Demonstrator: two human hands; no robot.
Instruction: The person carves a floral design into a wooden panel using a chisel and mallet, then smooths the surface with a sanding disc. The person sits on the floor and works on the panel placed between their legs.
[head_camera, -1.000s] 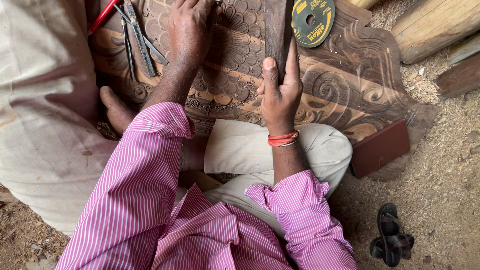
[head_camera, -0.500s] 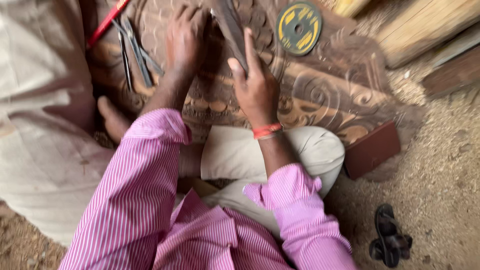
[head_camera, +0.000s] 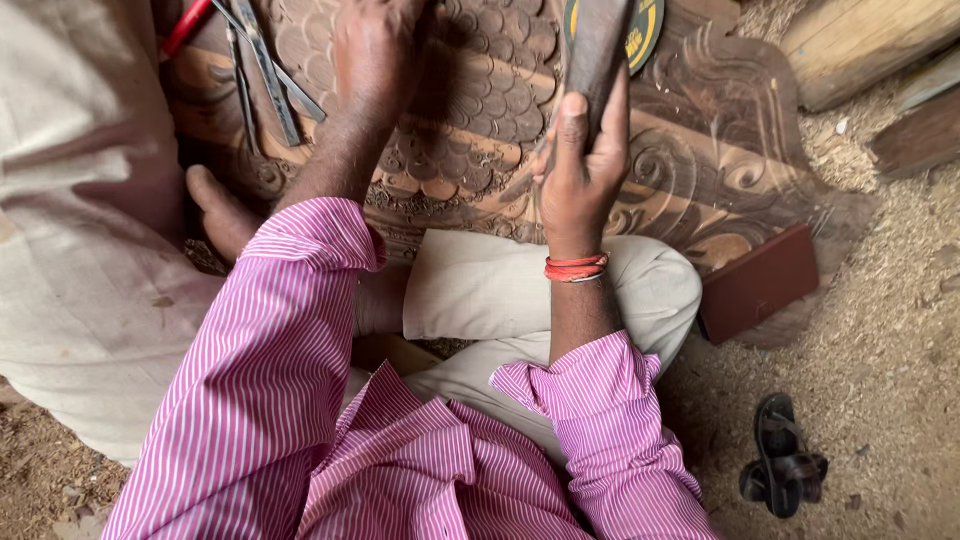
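At the far left of the frame a pale beige cloth (head_camera: 70, 230) covers a bulky shape, and beside it, in the upper left, several thin metal carving tools (head_camera: 265, 65) and one red-handled tool (head_camera: 185, 27) lie on the dark brown carved wooden panel (head_camera: 700, 150). A bare foot (head_camera: 222, 212) rests against the panel's near edge. The left hand (head_camera: 375, 55), reaching out of a pink striped sleeve (head_camera: 260, 380), presses down on the panel's scale-patterned carving at the top of the frame; its fingers are cut off by the edge, so whether it grips anything cannot be told. Right of centre, the right hand (head_camera: 580, 165), with red thread bands at the wrist, is clenched around a dark wooden mallet (head_camera: 600, 50) held upright above the panel. A round yellow-green abrasive disc (head_camera: 643, 30) lies just behind the mallet. A small reddish-brown wooden block (head_camera: 757, 282) sits at the panel's lower right edge, and a black sandal (head_camera: 782, 468) lies on the sawdust floor in the lower right.
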